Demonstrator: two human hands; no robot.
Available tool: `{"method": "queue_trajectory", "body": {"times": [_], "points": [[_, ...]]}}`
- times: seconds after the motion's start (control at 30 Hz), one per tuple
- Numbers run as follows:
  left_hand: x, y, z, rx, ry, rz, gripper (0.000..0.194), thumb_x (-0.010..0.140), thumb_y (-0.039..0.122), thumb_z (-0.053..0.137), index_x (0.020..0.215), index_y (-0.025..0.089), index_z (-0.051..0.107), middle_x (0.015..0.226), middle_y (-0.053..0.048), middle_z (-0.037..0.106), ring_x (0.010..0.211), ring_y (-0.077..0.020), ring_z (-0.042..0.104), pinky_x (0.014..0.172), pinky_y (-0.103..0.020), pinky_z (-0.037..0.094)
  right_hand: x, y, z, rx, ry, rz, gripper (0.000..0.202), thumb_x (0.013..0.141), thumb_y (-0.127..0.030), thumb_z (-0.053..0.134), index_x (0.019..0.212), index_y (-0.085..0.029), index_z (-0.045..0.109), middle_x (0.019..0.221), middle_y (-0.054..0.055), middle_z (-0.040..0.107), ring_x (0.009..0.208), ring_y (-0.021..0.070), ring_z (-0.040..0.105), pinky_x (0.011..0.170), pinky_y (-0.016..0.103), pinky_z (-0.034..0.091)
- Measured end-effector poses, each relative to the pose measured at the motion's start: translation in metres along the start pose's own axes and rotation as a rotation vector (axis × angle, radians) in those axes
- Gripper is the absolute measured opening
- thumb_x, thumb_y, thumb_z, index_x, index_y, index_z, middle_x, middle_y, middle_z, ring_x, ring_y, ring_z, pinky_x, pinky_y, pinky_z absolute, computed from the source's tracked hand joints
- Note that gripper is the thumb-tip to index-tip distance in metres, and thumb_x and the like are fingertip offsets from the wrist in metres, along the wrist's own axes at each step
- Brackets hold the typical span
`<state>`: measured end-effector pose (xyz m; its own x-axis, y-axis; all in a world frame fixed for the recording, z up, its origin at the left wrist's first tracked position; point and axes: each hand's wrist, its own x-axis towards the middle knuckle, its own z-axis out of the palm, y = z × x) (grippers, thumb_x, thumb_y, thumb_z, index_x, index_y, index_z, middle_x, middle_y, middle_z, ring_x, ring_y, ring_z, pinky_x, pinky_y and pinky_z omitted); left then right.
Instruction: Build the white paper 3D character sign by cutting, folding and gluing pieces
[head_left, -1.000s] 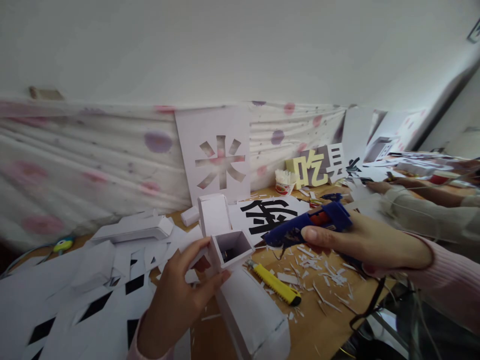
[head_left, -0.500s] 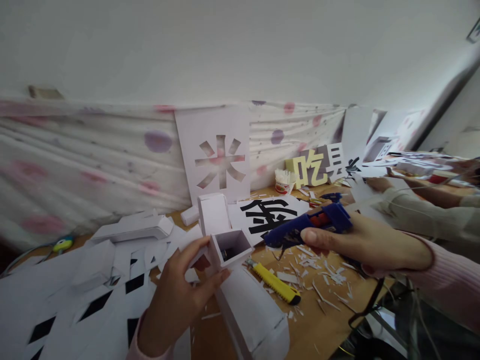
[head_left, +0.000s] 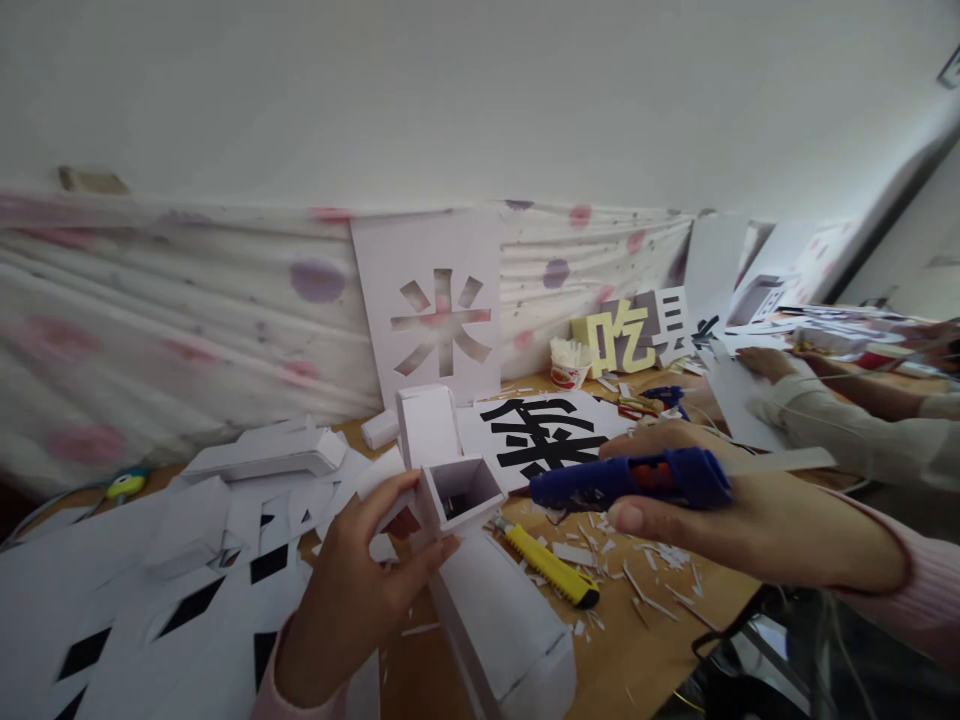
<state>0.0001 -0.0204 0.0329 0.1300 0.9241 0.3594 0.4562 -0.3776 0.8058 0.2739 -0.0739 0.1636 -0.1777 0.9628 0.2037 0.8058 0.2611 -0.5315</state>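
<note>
Pinching the open white paper box (head_left: 459,492) by its near rim, left hand (head_left: 352,600) closed around it. Clutching the blue glue gun (head_left: 630,478) in the right hand (head_left: 757,510), nozzle just right of the box. Risking a glue drip or singed fingertips, thumb sitting close to the opening.

Soft even daylight, maybe from right; faint shadows, no glare. Wide-angle bend at edges, overall soft, right edge blurred.
</note>
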Motion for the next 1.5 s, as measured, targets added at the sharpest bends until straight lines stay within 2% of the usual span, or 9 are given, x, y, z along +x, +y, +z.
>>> {"method": "queue_trajectory", "body": {"times": [0.1,0.3,0.4,0.5,0.7,0.87,1.1,1.3,1.5], "points": [[0.001,0.000,0.000,-0.006,-0.006,-0.008,0.056,0.073,0.052,0.072,0.118,0.021,0.063,0.094,-0.005,0.064,0.081,-0.0223,0.061,0.078,-0.042,0.053,-0.002,-0.003,0.000,0.000,-0.091,-0.015,0.050,0.076,-0.073,0.057,0.069,-0.026,0.074,0.055,0.000,0.063,0.051,0.0175,0.059,0.046,0.027,0.043],[0.001,0.003,0.001,0.007,0.017,-0.004,0.057,0.072,0.052,0.072,0.119,0.022,0.063,0.094,-0.006,0.065,0.080,-0.0227,0.062,0.079,-0.044,0.052,-0.003,-0.007,-0.005,0.138,-0.098,0.105,0.049,0.067,-0.072,0.068,0.078,-0.025,0.075,0.074,0.002,0.069,0.065,0.0193,0.065,0.058,0.030,0.053],[0.001,0.004,0.001,0.016,0.010,0.007,0.055,0.073,0.051,0.072,0.119,0.022,0.064,0.089,-0.005,0.065,0.078,-0.0223,0.062,0.078,-0.043,0.051,0.002,-0.013,-0.008,0.222,-0.197,0.160,0.049,0.074,-0.070,0.064,0.074,-0.022,0.072,0.066,0.000,0.063,0.044,0.0098,0.048,0.037,0.022,0.038],[0.001,0.005,0.001,0.025,0.008,0.014,0.054,0.073,0.050,0.073,0.118,0.023,0.064,0.088,-0.003,0.065,0.077,-0.0221,0.062,0.078,-0.042,0.051,0.009,-0.021,-0.006,0.256,-0.214,0.234,0.050,0.075,-0.070,0.064,0.073,-0.020,0.069,0.066,0.000,0.061,0.040,0.0066,0.037,0.031,0.020,0.027],[0.001,0.008,0.002,0.006,0.017,0.020,0.050,0.072,0.050,0.074,0.115,0.026,0.066,0.095,-0.004,0.070,0.079,-0.0235,0.065,0.080,-0.045,0.052,0.017,-0.030,0.011,0.355,-0.315,0.051,0.046,0.074,-0.067,0.065,0.072,-0.022,0.067,0.063,-0.002,0.056,0.055,0.0133,0.051,0.049,0.024,0.044],[0.000,0.009,0.001,0.028,0.026,0.040,0.051,0.071,0.048,0.076,0.115,0.025,0.066,0.094,-0.005,0.070,0.079,-0.0242,0.065,0.081,-0.046,0.051,0.020,-0.031,0.018,0.390,-0.324,-0.009,0.043,0.075,-0.064,0.066,0.069,-0.022,0.064,0.063,-0.003,0.053,0.057,0.0126,0.049,0.054,0.024,0.045],[0.002,0.009,0.002,0.038,0.040,0.056,0.050,0.071,0.047,0.077,0.114,0.023,0.067,0.089,-0.006,0.069,0.077,-0.0234,0.064,0.076,-0.042,0.053,0.017,-0.037,0.013,0.305,-0.282,0.033,0.045,0.078,-0.067,0.062,0.077,-0.023,0.069,0.057,-0.003,0.052,0.044,0.0098,0.041,0.037,0.021,0.036],[0.000,0.007,0.002,0.003,0.020,-0.001,0.053,0.070,0.049,0.076,0.116,0.023,0.066,0.094,-0.007,0.067,0.082,-0.0252,0.063,0.082,-0.047,0.052,0.016,-0.034,0.012,0.275,-0.278,0.021,0.045,0.080,-0.065,0.062,0.069,-0.021,0.066,0.057,-0.003,0.051,0.048,0.0107,0.046,0.041,0.022,0.039],[0.000,0.008,0.001,0.018,0.026,0.002,0.053,0.072,0.050,0.074,0.117,0.024,0.065,0.096,-0.007,0.067,0.086,-0.0266,0.062,0.088,-0.051,0.047,0.016,-0.031,0.010,0.266,-0.266,0.049,0.045,0.080,-0.064,0.062,0.066,-0.021,0.065,0.053,-0.005,0.045,0.044,0.0086,0.039,0.038,0.021,0.036]]}}
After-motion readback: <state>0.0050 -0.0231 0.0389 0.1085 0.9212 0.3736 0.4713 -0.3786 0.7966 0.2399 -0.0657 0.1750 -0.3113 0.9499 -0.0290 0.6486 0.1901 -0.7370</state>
